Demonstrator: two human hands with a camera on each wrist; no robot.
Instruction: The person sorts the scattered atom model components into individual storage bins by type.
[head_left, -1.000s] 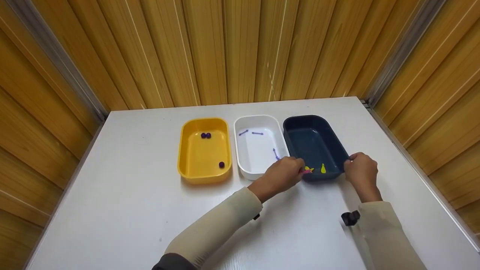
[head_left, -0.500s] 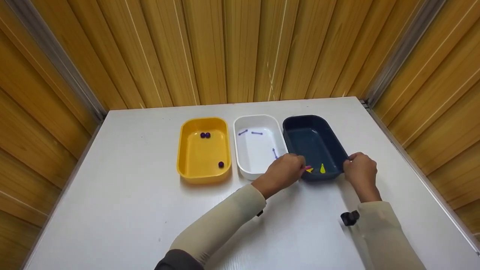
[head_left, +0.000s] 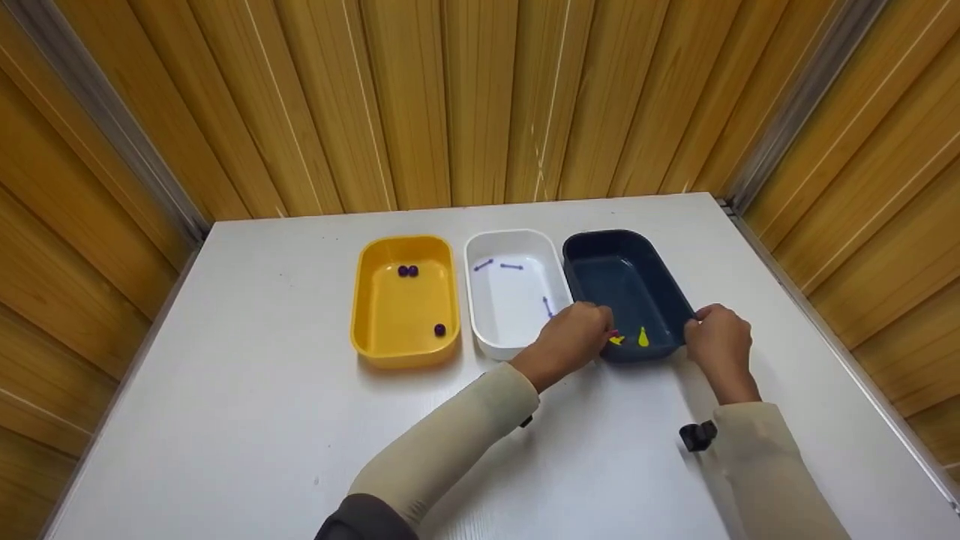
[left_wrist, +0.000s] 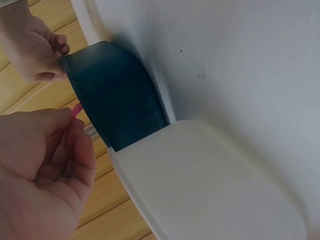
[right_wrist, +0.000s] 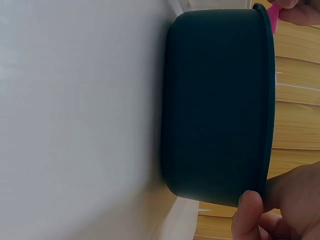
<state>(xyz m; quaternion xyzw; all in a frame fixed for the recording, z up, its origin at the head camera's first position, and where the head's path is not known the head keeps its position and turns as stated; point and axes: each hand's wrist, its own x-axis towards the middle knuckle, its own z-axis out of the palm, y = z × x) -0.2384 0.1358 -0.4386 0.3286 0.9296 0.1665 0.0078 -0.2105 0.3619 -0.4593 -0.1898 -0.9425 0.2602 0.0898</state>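
Observation:
My left hand (head_left: 571, 334) is over the near left corner of the dark blue tray (head_left: 615, 277). It pinches a small pink piece (left_wrist: 76, 110) between thumb and fingertips, level with the tray's rim; most of the piece is hidden by the fingers. With thumb and fingers, my right hand (head_left: 721, 346) grips the rim at the tray's near right corner, as the right wrist view also shows. Inside the tray, near its front wall, lies a yellow pear-shaped piece (head_left: 643, 337). Left of it is another yellow piece (head_left: 616, 340), partly covered by the left hand.
A white tray (head_left: 517, 346) with several thin purple sticks stands left of the dark blue one. Further left is a yellow tray (head_left: 405, 358) holding three dark purple balls. All stand on a white table (head_left: 262, 390) in front of wood-patterned walls (head_left: 480, 105).
My left hand has risen slightly and shifted a little right with the pink piece, of which less shows now. My right hand keeps its grip on the rim.

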